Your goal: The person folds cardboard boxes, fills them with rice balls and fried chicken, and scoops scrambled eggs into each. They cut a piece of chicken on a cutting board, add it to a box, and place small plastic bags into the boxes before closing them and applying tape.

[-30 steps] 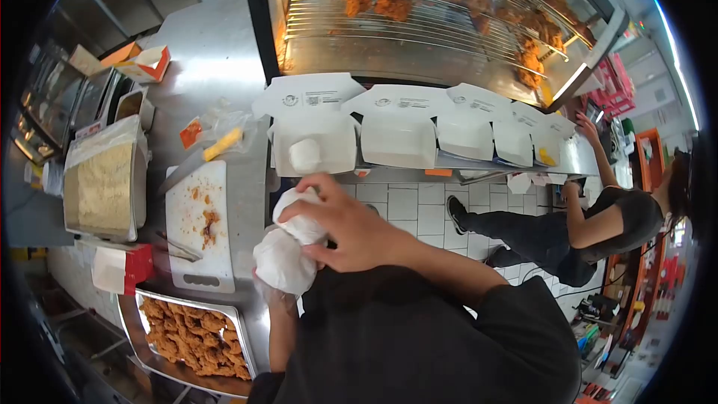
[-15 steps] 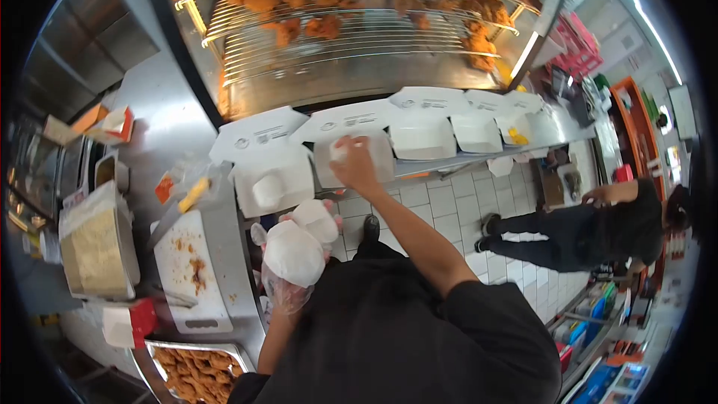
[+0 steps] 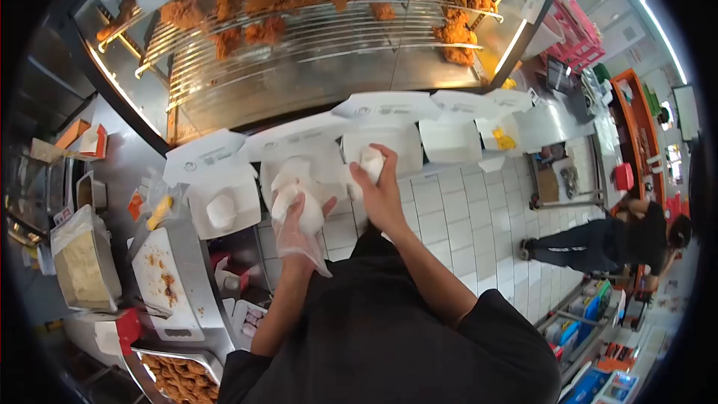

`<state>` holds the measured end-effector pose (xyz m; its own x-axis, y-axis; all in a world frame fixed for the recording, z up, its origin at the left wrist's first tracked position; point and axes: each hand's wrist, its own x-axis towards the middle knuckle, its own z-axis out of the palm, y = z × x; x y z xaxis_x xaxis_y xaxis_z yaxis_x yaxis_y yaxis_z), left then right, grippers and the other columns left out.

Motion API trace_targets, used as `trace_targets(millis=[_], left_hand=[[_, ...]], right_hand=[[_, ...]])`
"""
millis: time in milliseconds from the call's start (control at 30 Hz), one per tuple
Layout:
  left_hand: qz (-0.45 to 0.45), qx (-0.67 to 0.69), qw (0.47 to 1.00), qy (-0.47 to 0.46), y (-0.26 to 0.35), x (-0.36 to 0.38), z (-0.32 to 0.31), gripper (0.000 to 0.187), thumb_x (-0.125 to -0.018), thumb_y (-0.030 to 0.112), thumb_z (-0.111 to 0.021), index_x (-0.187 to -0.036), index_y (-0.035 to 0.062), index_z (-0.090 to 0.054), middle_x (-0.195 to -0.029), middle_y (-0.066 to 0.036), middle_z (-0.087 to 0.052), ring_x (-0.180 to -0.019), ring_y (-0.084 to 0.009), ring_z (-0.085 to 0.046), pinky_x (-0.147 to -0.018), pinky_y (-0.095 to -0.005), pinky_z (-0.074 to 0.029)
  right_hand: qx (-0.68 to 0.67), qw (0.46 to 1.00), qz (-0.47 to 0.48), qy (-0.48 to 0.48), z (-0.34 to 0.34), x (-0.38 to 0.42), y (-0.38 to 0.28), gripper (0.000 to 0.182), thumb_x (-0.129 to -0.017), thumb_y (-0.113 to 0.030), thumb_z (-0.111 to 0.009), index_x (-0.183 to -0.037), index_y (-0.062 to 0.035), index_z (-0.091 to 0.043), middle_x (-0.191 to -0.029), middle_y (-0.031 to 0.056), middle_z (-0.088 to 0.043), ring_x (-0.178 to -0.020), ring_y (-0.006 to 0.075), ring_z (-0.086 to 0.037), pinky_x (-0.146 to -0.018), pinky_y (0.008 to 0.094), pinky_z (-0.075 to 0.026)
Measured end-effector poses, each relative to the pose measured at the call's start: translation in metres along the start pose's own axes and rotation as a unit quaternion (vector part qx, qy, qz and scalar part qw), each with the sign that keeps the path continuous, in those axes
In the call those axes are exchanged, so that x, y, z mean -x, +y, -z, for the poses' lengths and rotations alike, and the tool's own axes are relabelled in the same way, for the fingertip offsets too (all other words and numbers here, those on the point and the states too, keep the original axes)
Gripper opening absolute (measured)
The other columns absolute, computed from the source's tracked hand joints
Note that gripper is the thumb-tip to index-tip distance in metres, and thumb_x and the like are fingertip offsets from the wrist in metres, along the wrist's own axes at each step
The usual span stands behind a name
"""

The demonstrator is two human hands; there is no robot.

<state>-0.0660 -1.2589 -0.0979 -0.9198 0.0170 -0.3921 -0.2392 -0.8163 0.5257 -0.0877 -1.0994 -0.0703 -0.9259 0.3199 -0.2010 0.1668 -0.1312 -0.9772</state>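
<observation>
My left hand (image 3: 298, 236), in a clear plastic glove, grips several white rounded tubs (image 3: 305, 206) in front of the second open white box (image 3: 268, 179). My right hand (image 3: 383, 193), bare, has its fingers wrapped round another white tub (image 3: 370, 163) at the front of the third open box (image 3: 393, 142). A white tub (image 3: 221, 212) sits in the first box (image 3: 200, 213) on the left. The second box's inside is partly hidden by the tubs. To the right stand a fourth box (image 3: 450, 142) and a fifth (image 3: 490, 138) with yellow pieces in it.
Behind the boxes is a glass cabinet with fried chicken (image 3: 456, 30) on wire racks (image 3: 299, 56). Left lie a cutting board (image 3: 153, 254), a yellow-handled knife (image 3: 159, 213), a tray of pale powder (image 3: 82, 254) and a tray of fried pieces (image 3: 176, 378). A person (image 3: 598, 247) stands at right.
My right hand has moved from the second box to the third and now holds a tub. The left hand with its tubs has risen to the second box. The view has shifted right.
</observation>
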Motion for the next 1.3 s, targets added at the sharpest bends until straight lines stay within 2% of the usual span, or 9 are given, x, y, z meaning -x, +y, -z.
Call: trace_targets(millis=[133,200,333,400,633,767,1067,1167,1300], left_hand=[[-0.033,-0.062,0.994,-0.08,-0.011,0.005,-0.036,0.044,-0.091,0.01,-0.057,-0.134,0.0075,-0.043,-0.131,-0.017,-0.049,-0.121,-0.0313,-0.051,-0.08,-0.0497,-0.06],[0.023,-0.049,0.993,-0.106,-0.021,0.019,-0.063,0.045,-0.091,0.013,-0.056,-0.134,0.0059,-0.043,-0.13,-0.02,-0.048,-0.12,-0.0324,-0.051,-0.076,-0.0466,-0.062],[0.111,0.015,0.984,-0.137,-0.039,0.011,-0.073,0.047,-0.09,0.018,-0.055,-0.132,0.0013,-0.043,-0.116,-0.02,-0.057,-0.09,-0.0287,-0.064,-0.055,-0.0326,-0.06],[0.164,-0.099,0.98,-0.06,-0.061,0.002,-0.059,0.049,-0.09,0.022,-0.055,-0.132,0.0003,-0.044,-0.103,-0.018,-0.063,-0.062,-0.0231,-0.065,-0.04,-0.0264,-0.053],[0.319,-0.137,0.918,-0.191,-0.141,-0.037,-0.201,0.048,-0.092,0.023,-0.057,-0.131,-0.0024,-0.045,-0.117,-0.02,-0.058,-0.092,-0.0266,-0.065,-0.084,-0.0457,-0.058],[0.302,-0.171,0.925,-0.156,-0.192,-0.067,-0.21,0.044,-0.086,0.016,-0.066,-0.125,0.001,-0.051,-0.106,-0.012,-0.058,-0.093,-0.025,-0.062,-0.09,-0.05,-0.057],[0.182,-0.298,0.93,-0.113,-0.295,-0.135,-0.192,0.035,-0.091,0.023,-0.063,-0.116,-0.0001,-0.054,-0.104,-0.013,-0.063,-0.094,-0.0205,-0.062,-0.078,-0.0375,-0.053],[0.048,-0.822,0.54,-0.172,-0.328,-0.153,-0.167,0.038,-0.092,0.021,-0.058,-0.119,-0.0042,-0.053,-0.111,-0.019,-0.062,-0.097,-0.0237,-0.063,-0.082,-0.0396,-0.052],[-0.246,-0.916,0.29,-0.127,-0.33,-0.134,-0.159,0.047,-0.089,0.02,-0.054,-0.128,-0.0052,-0.046,-0.119,-0.024,-0.058,-0.105,-0.0311,-0.062,-0.087,-0.0413,-0.051]], right_hand=[[0.548,0.786,0.285,0.025,0.038,-0.096,0.086,0.05,-0.094,-0.021,-0.055,-0.137,-0.0065,-0.033,-0.125,0.0303,-0.042,-0.106,0.0437,-0.05,-0.086,0.0507,-0.049],[0.529,0.847,0.051,-0.021,0.033,-0.109,0.104,0.049,-0.096,-0.027,-0.05,-0.139,-0.0086,-0.035,-0.127,0.0315,-0.038,-0.102,0.0486,-0.047,-0.086,0.0553,-0.049],[0.546,0.831,0.036,-0.1,0.067,-0.089,0.037,0.064,-0.093,-0.033,-0.058,-0.143,-0.0033,-0.03,-0.129,0.0259,-0.045,-0.115,0.0461,-0.047,-0.094,0.0485,-0.046],[0.047,0.961,-0.028,-0.271,0.117,-0.077,0.009,0.047,-0.099,-0.033,-0.052,-0.137,-0.0055,-0.044,-0.123,0.0172,-0.052,-0.115,0.0292,-0.052,-0.092,0.0424,-0.048],[-0.185,0.972,-0.142,0.009,0.286,-0.087,-0.025,0.045,-0.097,-0.035,-0.056,-0.128,-0.0033,-0.051,-0.115,0.0082,-0.059,-0.107,0.0173,-0.057,-0.089,0.0325,-0.047],[0.256,0.904,0.054,0.338,0.35,-0.148,-0.004,0.052,-0.092,-0.04,-0.06,-0.121,0.0017,-0.049,-0.117,0.0171,-0.059,-0.105,0.0273,-0.059,-0.087,0.0359,-0.048],[0.601,0.768,0.052,0.214,0.388,-0.201,0.051,0.056,-0.085,-0.037,-0.068,-0.126,-0.0017,-0.054,-0.131,0.0213,-0.051,-0.122,0.0394,-0.044,-0.099,0.0537,-0.037],[0.547,0.791,0.151,0.23,0.394,-0.163,0.013,0.048,-0.087,-0.032,-0.067,-0.125,-0.0041,-0.056,-0.123,0.0174,-0.057,-0.116,0.0362,-0.05,-0.098,0.0505,-0.038],[0.417,0.878,0.141,0.189,0.362,-0.105,-0.039,0.033,-0.093,-0.022,-0.062,-0.122,-0.0049,-0.058,-0.109,0.0127,-0.065,-0.105,0.0251,-0.06,-0.091,0.0386,-0.045]])
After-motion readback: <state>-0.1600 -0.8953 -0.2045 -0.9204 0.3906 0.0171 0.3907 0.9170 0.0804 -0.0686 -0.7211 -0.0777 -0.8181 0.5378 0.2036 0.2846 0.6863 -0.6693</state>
